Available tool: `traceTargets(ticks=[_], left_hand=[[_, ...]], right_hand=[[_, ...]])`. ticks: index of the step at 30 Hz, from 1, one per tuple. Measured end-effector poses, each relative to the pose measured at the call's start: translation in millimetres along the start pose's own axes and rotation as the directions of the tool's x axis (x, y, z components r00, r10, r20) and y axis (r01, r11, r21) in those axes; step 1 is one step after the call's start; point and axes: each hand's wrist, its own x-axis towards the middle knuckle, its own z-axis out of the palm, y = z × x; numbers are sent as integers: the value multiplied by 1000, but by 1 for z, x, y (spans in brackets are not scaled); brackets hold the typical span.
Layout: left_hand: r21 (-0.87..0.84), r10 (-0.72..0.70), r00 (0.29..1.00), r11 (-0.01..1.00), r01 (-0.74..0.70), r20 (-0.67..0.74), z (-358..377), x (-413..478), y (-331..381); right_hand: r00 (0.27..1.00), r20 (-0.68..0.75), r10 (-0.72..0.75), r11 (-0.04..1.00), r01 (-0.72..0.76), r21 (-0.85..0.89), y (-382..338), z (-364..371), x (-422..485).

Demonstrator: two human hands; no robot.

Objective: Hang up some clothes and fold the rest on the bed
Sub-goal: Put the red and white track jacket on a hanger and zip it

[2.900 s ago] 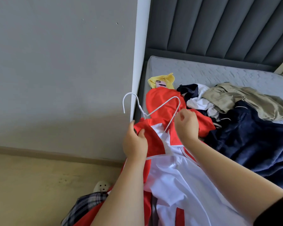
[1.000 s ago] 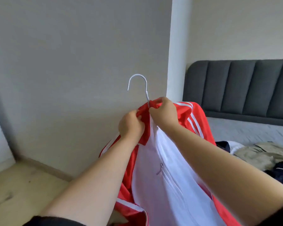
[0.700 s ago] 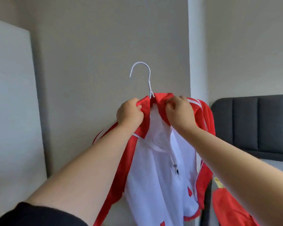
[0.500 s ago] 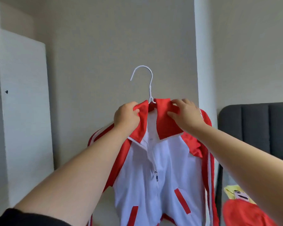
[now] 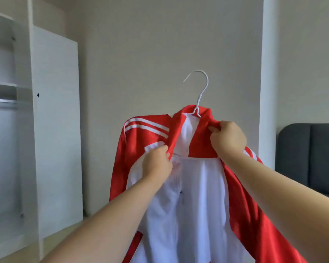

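A red and white zip jacket [image 5: 194,196] hangs in the air on a white wire hanger [image 5: 201,92], whose hook sticks up above the red collar. My left hand [image 5: 156,164] grips the jacket's left front edge just below the collar. My right hand [image 5: 228,139] grips the right side of the collar, higher up. The hanger's shoulders are hidden inside the jacket. The jacket's lower part runs out of view at the bottom.
An open white wardrobe [image 5: 53,130] stands at the left, with a metal rail [image 5: 2,100] and shelves inside. A plain wall lies straight ahead. The dark grey padded headboard [image 5: 308,158] shows at the right edge, beyond a white pillar [image 5: 268,92].
The view has turned left from the bed to the wardrobe. The jacket has shifted right in view, and my left hand has slid down from the collar to the front edge.
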Motion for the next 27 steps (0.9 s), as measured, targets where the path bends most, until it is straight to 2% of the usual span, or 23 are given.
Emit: traceTargets(ticks=[2, 3, 4, 6, 7, 8, 11, 14, 17, 21, 25, 27], left_hand=[[153, -86, 979, 987, 58, 183, 1, -7, -24], [183, -97, 976, 981, 60, 195, -3, -8, -32], [159, -57, 990, 987, 37, 126, -8, -7, -39], [65, 75, 989, 996, -67, -128, -16, -2, -45], [46, 120, 975, 992, -114, -189, -19, 3, -46], [22, 154, 973, 988, -153, -174, -21, 9, -46], [-40, 113, 993, 993, -112, 29, -22, 24, -43], [-15, 59, 971, 998, -57, 232, -20, 37, -34], [-10, 68, 942, 998, -68, 328, -18, 45, -25], [-132, 44, 962, 991, -9, 269, -7, 48, -24], [-93, 19, 986, 996, -4, 167, 8, 43, -20], [-93, 21, 996, 996, -12, 88, 8, 47, -19]], right_hand=[[988, 140, -63, 998, 66, -16, 3, 4, 3], [973, 215, -83, 995, 92, -31, 7, 7, 3], [964, 249, -91, 994, 102, -32, 11, 9, 4], [966, 246, -86, 996, 92, -13, 18, 13, 3], [967, 240, -86, 996, 91, -12, 20, 14, 1], [966, 239, -93, 995, 99, -11, 20, 17, -1], [957, 253, -144, 989, 143, 22, 18, 22, -9], [950, 249, -187, 982, 177, 62, 17, 22, -11], [938, 285, -195, 980, 172, 105, 19, 17, -5], [918, 320, -235, 971, 208, 117, 20, 8, 1], [949, 267, -168, 985, 155, 72, 23, 2, 6], [986, 133, -103, 989, 88, 118, 26, -2, 0]])
